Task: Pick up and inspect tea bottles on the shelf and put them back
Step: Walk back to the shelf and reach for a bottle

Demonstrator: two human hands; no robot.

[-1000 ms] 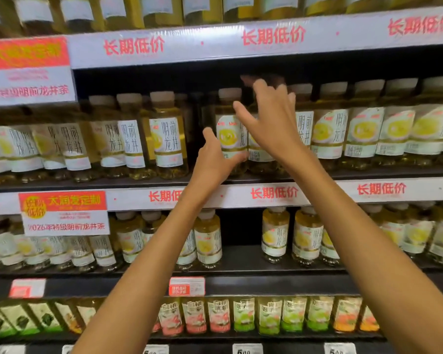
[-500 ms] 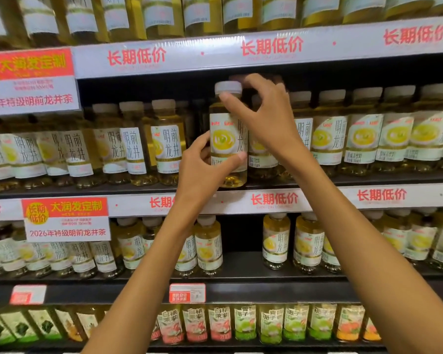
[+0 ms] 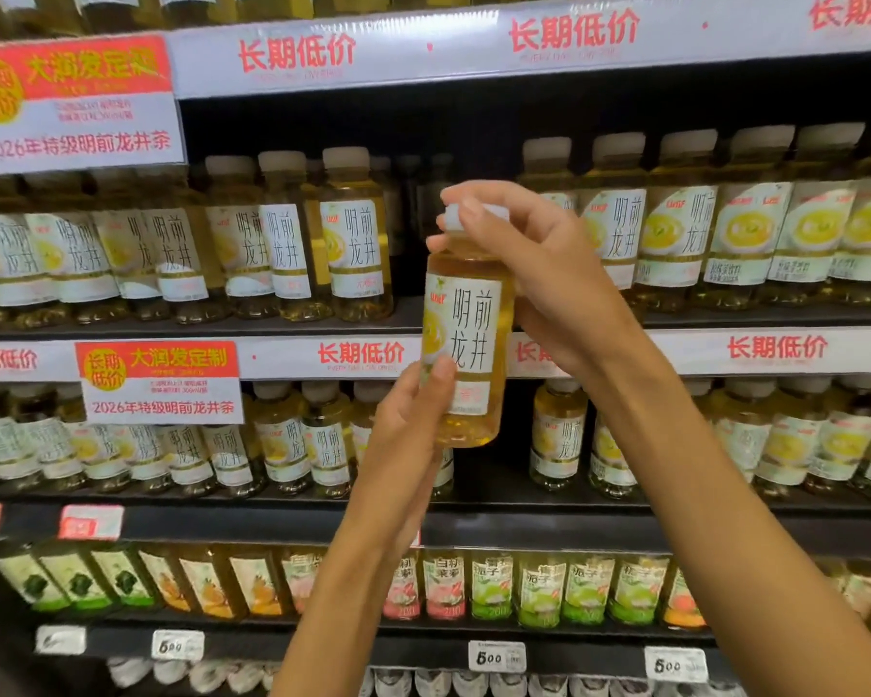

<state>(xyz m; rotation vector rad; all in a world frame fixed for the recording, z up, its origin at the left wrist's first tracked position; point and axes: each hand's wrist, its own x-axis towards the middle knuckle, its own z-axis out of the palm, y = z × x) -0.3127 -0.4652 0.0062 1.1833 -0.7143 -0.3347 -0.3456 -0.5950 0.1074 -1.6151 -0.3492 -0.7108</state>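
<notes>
1. Since the earlier frame, we find the tea bottle [image 3: 466, 339] drawn off the second shelf [image 3: 292, 327] and held out in front of the shelving, leaving a dark gap [image 3: 423, 193] in the row where it stood.
2. We see the right hand [image 3: 539, 279] curled over the bottle's white cap [image 3: 453, 216], fingers and thumb pinching it from above.
3. We see the left hand [image 3: 408, 435] gripping the bottle's lower body, thumb pressed on the label.
4. The bottle stands upright, clear of every shelf, its label facing us.
5. We note rows of matching yellow tea bottles [image 3: 353, 244] on the second shelf and on the third shelf [image 3: 524, 500].
6. White price strips [image 3: 363, 354] with red characters run along the shelf edges; a red and white promotion sign [image 3: 74, 100] hangs at upper left.
7. Lower down, we see bottles with green, orange and pink labels [image 3: 489, 588] and small price tags [image 3: 496, 656].
</notes>
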